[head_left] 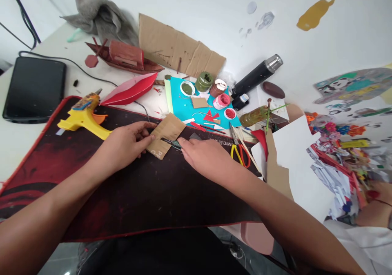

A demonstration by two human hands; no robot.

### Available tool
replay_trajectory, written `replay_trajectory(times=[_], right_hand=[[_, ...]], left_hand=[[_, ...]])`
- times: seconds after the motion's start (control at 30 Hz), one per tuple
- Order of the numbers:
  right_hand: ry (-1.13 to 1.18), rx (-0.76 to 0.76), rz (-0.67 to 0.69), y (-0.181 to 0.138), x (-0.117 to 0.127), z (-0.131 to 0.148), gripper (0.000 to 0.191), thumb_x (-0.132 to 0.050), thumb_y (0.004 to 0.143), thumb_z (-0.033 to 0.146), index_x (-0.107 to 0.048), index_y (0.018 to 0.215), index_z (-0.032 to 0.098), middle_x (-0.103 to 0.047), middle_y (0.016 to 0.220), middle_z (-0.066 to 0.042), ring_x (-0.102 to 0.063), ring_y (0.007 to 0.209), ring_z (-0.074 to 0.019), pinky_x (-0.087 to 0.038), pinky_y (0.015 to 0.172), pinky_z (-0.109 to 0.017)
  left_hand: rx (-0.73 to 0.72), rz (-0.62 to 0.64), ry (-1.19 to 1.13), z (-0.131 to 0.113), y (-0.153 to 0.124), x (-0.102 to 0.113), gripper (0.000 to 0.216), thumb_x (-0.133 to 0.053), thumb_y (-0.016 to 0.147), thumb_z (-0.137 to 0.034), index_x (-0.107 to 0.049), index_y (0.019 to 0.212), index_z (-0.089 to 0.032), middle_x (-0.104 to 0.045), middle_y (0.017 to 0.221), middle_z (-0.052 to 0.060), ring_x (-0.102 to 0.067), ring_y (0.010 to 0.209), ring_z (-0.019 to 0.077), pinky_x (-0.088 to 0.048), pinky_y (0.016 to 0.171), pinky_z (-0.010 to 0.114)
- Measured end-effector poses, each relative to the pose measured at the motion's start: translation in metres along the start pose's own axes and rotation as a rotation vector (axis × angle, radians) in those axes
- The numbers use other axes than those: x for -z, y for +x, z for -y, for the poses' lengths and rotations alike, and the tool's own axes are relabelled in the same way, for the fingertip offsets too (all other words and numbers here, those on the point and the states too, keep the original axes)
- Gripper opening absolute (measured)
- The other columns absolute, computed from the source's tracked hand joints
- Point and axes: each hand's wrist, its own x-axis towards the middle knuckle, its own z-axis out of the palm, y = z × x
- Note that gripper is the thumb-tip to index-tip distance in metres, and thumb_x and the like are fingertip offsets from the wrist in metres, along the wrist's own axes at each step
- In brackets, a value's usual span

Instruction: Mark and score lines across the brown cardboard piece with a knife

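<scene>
My left hand (pixel 127 144) presses its fingers on the left edge of a brown cardboard piece (pixel 167 131) lying on a black and red mat (pixel 128 193). My right hand (pixel 205 156) is closed round a thin dark tool (pixel 170 143), likely a craft knife, whose tip rests on the cardboard. A yellow glue gun (pixel 84 118) lies to the left of my left hand. Yellow and red scissors (pixel 240 152) lie just right of my right hand.
Behind the mat are a red paper boat hull (pixel 130 90), a brown model boat (pixel 125 56), a teal sheet (pixel 183 103) with paint pots (pixel 222 100), a black flask (pixel 257 76) and folded cardboard (pixel 174 46). A black tablet (pixel 33 88) lies left. Paper scraps and another person's arm (pixel 372 209) are at right.
</scene>
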Motion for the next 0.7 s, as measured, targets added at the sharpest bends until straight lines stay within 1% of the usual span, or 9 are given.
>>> replay_trajectory(times=[0.07,0.3,0.53,0.7], right_hand=[[-0.006,0.003,-0.012,0.0,-0.001,0.0,0.042,-0.041,0.119,0.02,-0.061,0.156,0.013,-0.081,0.114,-0.014,-0.072,0.08,-0.0233,-0.028,0.058,-0.039],[-0.018,0.044,-0.055,0.005,-0.005,0.002,0.048,-0.043,0.117,0.014,-0.056,0.164,0.012,-0.08,0.11,-0.013,-0.069,0.077,-0.0204,-0.024,0.058,-0.039],[-0.021,0.077,-0.052,0.007,0.003,0.0,0.038,-0.045,0.115,0.014,-0.066,0.148,0.01,-0.08,0.106,-0.014,-0.068,0.08,-0.0216,-0.025,0.059,-0.038],[-0.024,0.072,-0.056,0.007,0.005,-0.001,0.038,-0.044,0.115,0.015,-0.066,0.147,0.011,-0.081,0.105,-0.014,-0.068,0.08,-0.0221,-0.028,0.061,-0.037]], left_hand=[[-0.001,-0.002,0.016,0.001,0.0,0.0,0.059,-0.057,0.09,-0.06,-0.074,0.134,-0.025,-0.073,0.08,0.0,-0.063,0.056,0.0183,-0.051,0.064,0.034],[0.005,-0.011,0.04,0.001,-0.001,0.0,0.062,-0.056,0.089,-0.061,-0.074,0.134,-0.024,-0.074,0.08,0.0,-0.064,0.056,0.0187,-0.052,0.066,0.035],[0.019,-0.007,0.036,-0.001,0.0,0.0,0.061,-0.056,0.088,-0.061,-0.074,0.133,-0.024,-0.075,0.08,-0.001,-0.063,0.055,0.0185,-0.051,0.065,0.034],[0.031,-0.008,0.049,-0.004,0.0,0.001,0.059,-0.056,0.088,-0.061,-0.075,0.131,-0.026,-0.074,0.078,-0.002,-0.063,0.056,0.0185,-0.05,0.064,0.033]])
